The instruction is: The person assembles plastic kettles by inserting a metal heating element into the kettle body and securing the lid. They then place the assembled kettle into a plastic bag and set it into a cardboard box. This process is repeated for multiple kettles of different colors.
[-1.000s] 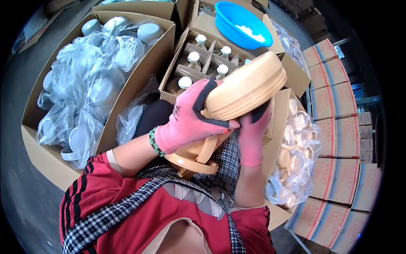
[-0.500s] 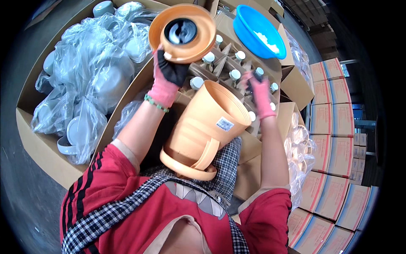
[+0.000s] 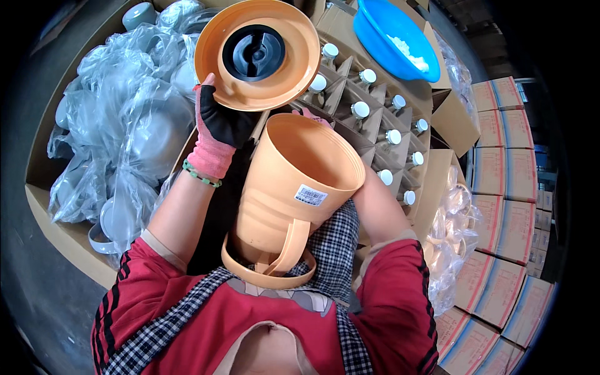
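My left hand (image 3: 226,122), in a pink glove with dark palm, grips a round orange plastic lid (image 3: 302,69) by its lower edge. A black round insert (image 3: 254,52) sits in the lid's middle. Below it, an orange plastic jug body (image 3: 281,181) with a handle and a barcode label leans tilted against my lap, its wide mouth facing up and away. My right forearm runs behind the jug body; only a bit of my right hand (image 3: 310,116) in its pink glove shows above the rim. Its fingers are mostly hidden.
A carton (image 3: 381,156) of several white-capped bottles in cardboard dividers stands ahead. A blue basin (image 3: 381,44) with white bits sits beyond it. At left is a box of bagged pale jugs (image 3: 150,125); at right, bagged orange parts (image 3: 453,219) and stacked cartons (image 3: 500,219).
My right hand has come from above the bottles to behind the jug body. The lid has moved slightly left and nearer the camera. The jug body stands a little more upright.
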Available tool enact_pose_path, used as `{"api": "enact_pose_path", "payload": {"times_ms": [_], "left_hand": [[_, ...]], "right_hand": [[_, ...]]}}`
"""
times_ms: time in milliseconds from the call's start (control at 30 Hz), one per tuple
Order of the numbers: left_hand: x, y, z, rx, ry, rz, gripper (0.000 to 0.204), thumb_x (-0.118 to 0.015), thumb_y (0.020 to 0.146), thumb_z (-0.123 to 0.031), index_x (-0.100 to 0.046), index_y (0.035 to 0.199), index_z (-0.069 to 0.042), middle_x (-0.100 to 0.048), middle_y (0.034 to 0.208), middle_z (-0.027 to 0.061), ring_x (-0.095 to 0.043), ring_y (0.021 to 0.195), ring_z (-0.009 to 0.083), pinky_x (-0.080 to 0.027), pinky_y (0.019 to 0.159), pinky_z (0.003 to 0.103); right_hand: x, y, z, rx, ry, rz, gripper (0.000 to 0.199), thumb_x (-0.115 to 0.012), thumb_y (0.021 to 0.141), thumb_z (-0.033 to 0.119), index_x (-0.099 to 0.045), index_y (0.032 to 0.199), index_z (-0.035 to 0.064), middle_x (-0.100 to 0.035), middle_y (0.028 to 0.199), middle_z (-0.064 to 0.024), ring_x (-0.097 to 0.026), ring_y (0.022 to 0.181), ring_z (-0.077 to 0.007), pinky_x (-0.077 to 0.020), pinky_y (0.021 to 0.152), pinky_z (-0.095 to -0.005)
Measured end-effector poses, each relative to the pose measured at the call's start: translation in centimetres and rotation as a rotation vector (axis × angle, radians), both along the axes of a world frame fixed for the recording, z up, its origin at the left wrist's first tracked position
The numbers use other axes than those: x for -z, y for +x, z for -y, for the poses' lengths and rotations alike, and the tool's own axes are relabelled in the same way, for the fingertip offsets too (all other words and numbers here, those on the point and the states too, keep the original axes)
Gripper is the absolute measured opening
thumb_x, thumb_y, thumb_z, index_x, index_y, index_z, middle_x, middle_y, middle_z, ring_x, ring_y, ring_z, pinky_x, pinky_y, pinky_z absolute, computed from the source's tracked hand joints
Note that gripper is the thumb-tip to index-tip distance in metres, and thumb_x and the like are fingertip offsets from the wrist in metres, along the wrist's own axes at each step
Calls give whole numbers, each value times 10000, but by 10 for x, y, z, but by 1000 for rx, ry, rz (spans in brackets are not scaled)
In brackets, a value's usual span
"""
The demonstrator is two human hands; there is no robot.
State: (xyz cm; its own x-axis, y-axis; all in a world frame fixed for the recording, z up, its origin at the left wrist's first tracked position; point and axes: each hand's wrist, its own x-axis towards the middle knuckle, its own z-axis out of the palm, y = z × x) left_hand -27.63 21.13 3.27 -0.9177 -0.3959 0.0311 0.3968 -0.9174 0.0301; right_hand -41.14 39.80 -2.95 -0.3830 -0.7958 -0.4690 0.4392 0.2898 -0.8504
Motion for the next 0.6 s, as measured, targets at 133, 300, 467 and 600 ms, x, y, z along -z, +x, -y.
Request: {"api": "enact_pose_path", "payload": {"times_ms": [133, 300, 467, 600], "left_hand": [[-7, 2, -4, -85, -126, 86, 455, -482, 802, -323, -404, 1201, -120, -441, 1205, 73, -409, 1122, 270, -297, 957, 468], [-3, 12, -1, -21, -77, -10, 403, -480, 799, -279, -438, 1165, -114, -457, 1188, 61, -410, 1119, 263, -300, 954, 477], [-8, 16, -4, -224, -106, 174, 415, -431, 783, -254, -432, 1165, -92, -426, 1213, 102, -387, 1135, 301, -278, 961, 493], [-1, 15, -10, -160, -138, 91, 460, -386, 799, -253, -376, 1222, -73, -420, 1227, 112, -385, 1135, 321, -280, 955, 497]], "right_hand": [[2, 0, 3, -186, 174, -639, 395, -582, 752, 205, -488, 1103, 51, -578, 945, -109, -551, 869, -226, -441, 751, -309], [-25, -20, 11, -377, 451, -1373, 439, -613, 712, 225, -487, 1085, 32, -604, 862, -149, -587, 809, -275, -466, 714, -339], [-133, -22, 7, -298, 538, -1378, 658, -710, 570, 366, -494, 1070, -4, -572, 976, -178, -541, 931, -304, -428, 798, -332], [-200, -33, -7, -175, 439, -1409, 675, -755, 529, 360, -523, 1021, -40, -583, 887, -143, -560, 790, -230, -439, 746, -289]]}}
